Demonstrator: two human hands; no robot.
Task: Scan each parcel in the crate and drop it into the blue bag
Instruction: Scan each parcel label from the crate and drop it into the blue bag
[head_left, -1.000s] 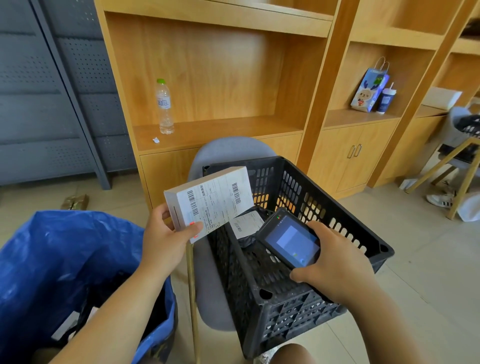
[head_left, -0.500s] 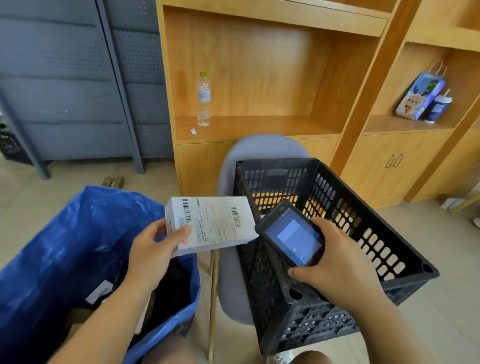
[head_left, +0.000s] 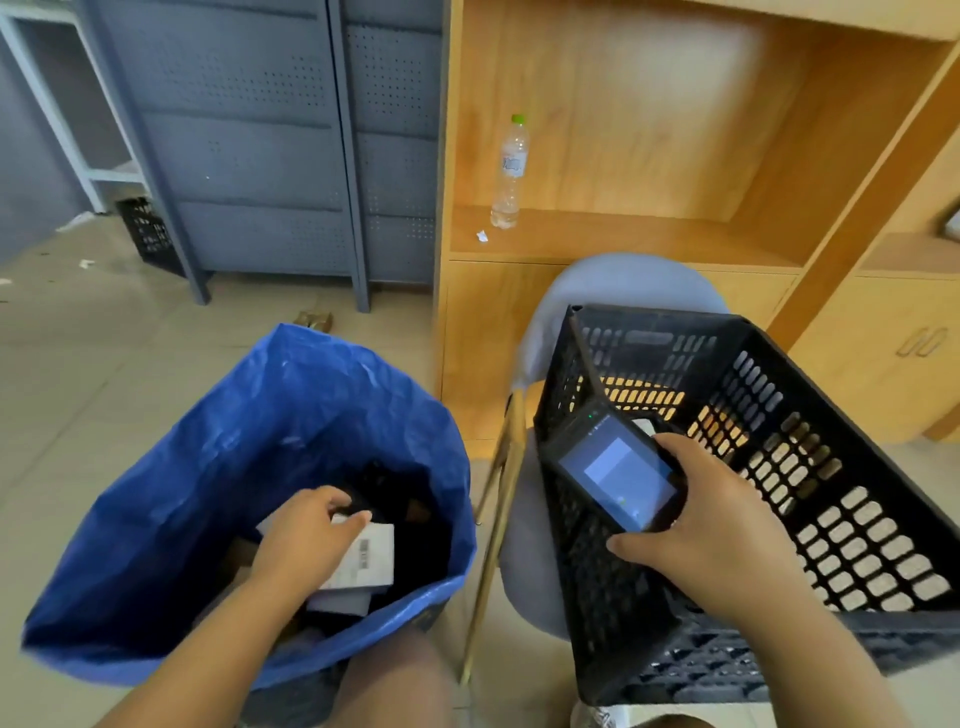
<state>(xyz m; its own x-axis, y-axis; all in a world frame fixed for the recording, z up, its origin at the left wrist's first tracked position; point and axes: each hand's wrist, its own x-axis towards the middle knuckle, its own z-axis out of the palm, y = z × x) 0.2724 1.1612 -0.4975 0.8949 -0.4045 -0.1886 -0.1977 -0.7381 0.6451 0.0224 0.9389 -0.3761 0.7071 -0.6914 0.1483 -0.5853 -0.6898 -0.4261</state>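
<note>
while the left hand (head_left: 306, 540) reaches down inside the blue bag (head_left: 249, 441), the white parcel (head_left: 363, 558) lies just under and to the right of its fingers, barcode label facing up; fingertips curl over the parcel's upper edge, touching it, though whether they grip it or merely rest on it cannot be told. the parcel sits on other items within the bag. the right hand (head_left: 711, 525) is closed around a handheld scanner (head_left: 615, 470), screen lit, held over the near-left corner of the black crate (head_left: 810, 415). the crate rests on a grey chair (head_left: 618, 283), beside the bag, before a wooden shelf unit (head_left: 649, 156) bearing a water bottle (head_left: 510, 174)
</note>
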